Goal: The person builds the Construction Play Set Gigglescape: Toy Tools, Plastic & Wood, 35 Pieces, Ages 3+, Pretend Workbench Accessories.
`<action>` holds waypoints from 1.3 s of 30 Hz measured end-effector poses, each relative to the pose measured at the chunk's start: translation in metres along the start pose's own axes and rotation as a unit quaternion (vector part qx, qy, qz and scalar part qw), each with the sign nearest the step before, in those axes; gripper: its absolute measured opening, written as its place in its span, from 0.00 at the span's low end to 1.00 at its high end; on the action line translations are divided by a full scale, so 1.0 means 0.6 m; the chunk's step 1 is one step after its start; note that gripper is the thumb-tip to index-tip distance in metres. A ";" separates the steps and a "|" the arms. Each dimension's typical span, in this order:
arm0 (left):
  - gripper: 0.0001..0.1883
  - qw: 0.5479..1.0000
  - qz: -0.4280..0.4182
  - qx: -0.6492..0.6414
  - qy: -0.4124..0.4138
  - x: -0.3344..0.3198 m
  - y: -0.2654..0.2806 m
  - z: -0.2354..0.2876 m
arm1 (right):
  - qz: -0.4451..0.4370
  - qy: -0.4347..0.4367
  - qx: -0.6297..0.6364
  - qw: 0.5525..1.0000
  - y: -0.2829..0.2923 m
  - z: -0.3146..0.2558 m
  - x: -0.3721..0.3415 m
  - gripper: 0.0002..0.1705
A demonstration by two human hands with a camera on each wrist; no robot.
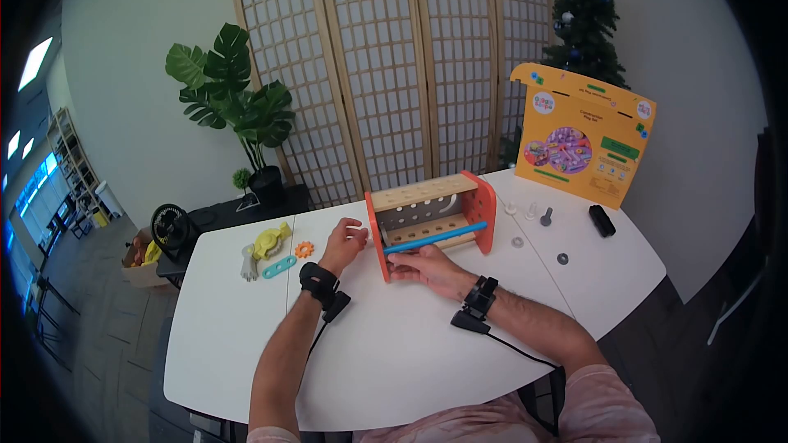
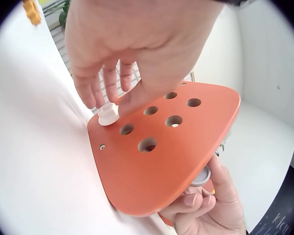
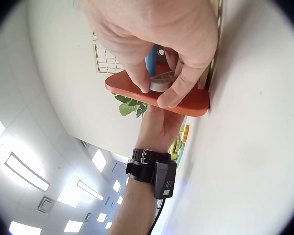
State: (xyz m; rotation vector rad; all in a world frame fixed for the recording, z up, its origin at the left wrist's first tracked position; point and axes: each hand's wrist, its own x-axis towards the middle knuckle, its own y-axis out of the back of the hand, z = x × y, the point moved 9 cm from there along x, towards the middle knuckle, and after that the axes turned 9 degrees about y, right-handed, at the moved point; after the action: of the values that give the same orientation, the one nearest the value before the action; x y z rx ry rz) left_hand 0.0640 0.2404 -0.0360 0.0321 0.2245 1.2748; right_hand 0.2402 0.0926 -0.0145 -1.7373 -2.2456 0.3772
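A wooden toy bench with orange side panels (image 1: 483, 217) stands on the table, a blue rod (image 1: 435, 239) slanting along its near side. In the left wrist view, a white knobbed piece (image 2: 108, 114) sticks out of the left panel's (image 2: 161, 178) outer face; the left hand (image 1: 343, 248) (image 2: 142, 44) has thumb and fingertips around it. On the inner side of that panel, the right hand (image 1: 435, 271) (image 3: 161, 34) pinches a grey round piece (image 3: 160, 84) between thumb and fingers, close to the blue rod (image 3: 151, 61).
To the left lie a yellow toy (image 1: 269, 243), a grey piece (image 1: 249, 262), an orange gear (image 1: 304, 249) and a teal strip (image 1: 279, 267). Right of the bench are small grey and white pieces, a black object (image 1: 602, 221) and a standing orange-yellow box (image 1: 584, 143).
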 end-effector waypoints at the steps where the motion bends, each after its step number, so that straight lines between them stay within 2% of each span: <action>1: 0.24 1.000 0.001 -0.001 0.000 0.002 0.002 -0.005 | 0.003 0.000 0.000 1.000 0.000 -0.001 0.000 0.15; 3: 0.25 0.993 -0.052 -0.001 -0.110 -0.002 -0.011 0.021 | 0.001 0.001 -0.002 1.000 -0.003 -0.005 -0.002 0.15; 7: 0.24 0.990 0.000 -0.023 -0.137 -0.005 0.001 0.038 | -0.001 0.004 0.007 1.000 -0.001 -0.002 -0.002 0.16; 9: 0.23 0.997 -0.020 0.065 0.035 0.007 -0.001 -0.005 | 0.000 0.004 0.004 1.000 -0.001 -0.002 -0.002 0.16; 10: 0.23 0.997 -0.019 0.065 0.035 0.001 -0.001 -0.005 | 0.001 0.006 0.001 1.000 -0.002 -0.004 -0.001 0.15; 12: 0.18 0.986 -0.051 0.012 -0.160 -0.025 -0.016 0.052 | -0.003 0.006 -0.001 1.000 -0.004 -0.008 0.000 0.16; 16: 0.17 0.987 -0.002 -0.035 -0.157 -0.018 0.004 0.054 | -0.004 -0.004 0.002 1.000 -0.003 -0.001 -0.002 0.16; 18: 0.18 0.996 -0.066 0.055 -0.024 0.010 -0.006 0.007 | -0.005 0.003 0.001 1.000 -0.004 -0.001 -0.002 0.16; 19: 0.20 0.987 -0.078 0.103 -0.097 -0.001 -0.015 0.025 | -0.004 0.011 0.001 1.000 -0.005 -0.007 -0.001 0.16; 20: 0.20 0.987 -0.078 0.104 -0.099 -0.002 -0.017 0.028 | -0.005 0.014 0.001 1.000 -0.006 -0.011 0.000 0.16; 22: 0.18 0.955 -0.017 0.100 -0.278 -0.034 -0.015 0.082 | -0.007 0.002 0.011 1.000 -0.008 -0.009 -0.004 0.16; 24: 0.17 0.958 -0.012 0.070 -0.277 -0.039 -0.017 0.093 | -0.006 -0.005 0.004 1.000 -0.006 -0.005 -0.005 0.16; 26: 0.18 0.985 0.012 0.143 -0.093 -0.014 -0.007 0.051 | -0.013 -0.013 -0.008 1.000 -0.004 0.001 0.000 0.17; 28: 0.19 0.978 -0.009 0.186 -0.092 -0.007 -0.009 0.024 | -0.014 -0.005 0.000 1.000 -0.001 0.004 0.004 0.17; 30: 0.19 0.947 -0.014 0.203 -0.250 -0.055 -0.031 0.079 | -0.014 -0.002 0.003 1.000 -0.002 0.002 0.005 0.17; 31: 0.22 0.935 -0.002 0.228 -0.273 -0.062 -0.029 0.087 | -0.012 -0.002 0.008 1.000 -0.002 0.001 0.004 0.17; 35: 0.23 0.936 0.004 0.230 -0.267 -0.065 -0.033 0.087 | -0.018 -0.003 -0.004 1.000 0.000 0.002 0.002 0.16; 37: 0.22 0.948 -0.019 0.219 -0.231 -0.059 -0.038 0.079 | -0.025 0.002 0.006 1.000 0.000 0.004 0.005 0.17; 39: 0.22 0.939 -0.004 0.237 -0.250 -0.063 -0.037 0.086 | -0.026 0.000 0.006 1.000 -0.001 0.006 0.007 0.17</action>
State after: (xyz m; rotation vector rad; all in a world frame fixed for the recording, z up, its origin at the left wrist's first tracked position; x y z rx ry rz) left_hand 0.0840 0.2029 0.0168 0.7605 0.0852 1.1395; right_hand 0.2374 0.0967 -0.0172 -1.6680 -2.2793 0.3796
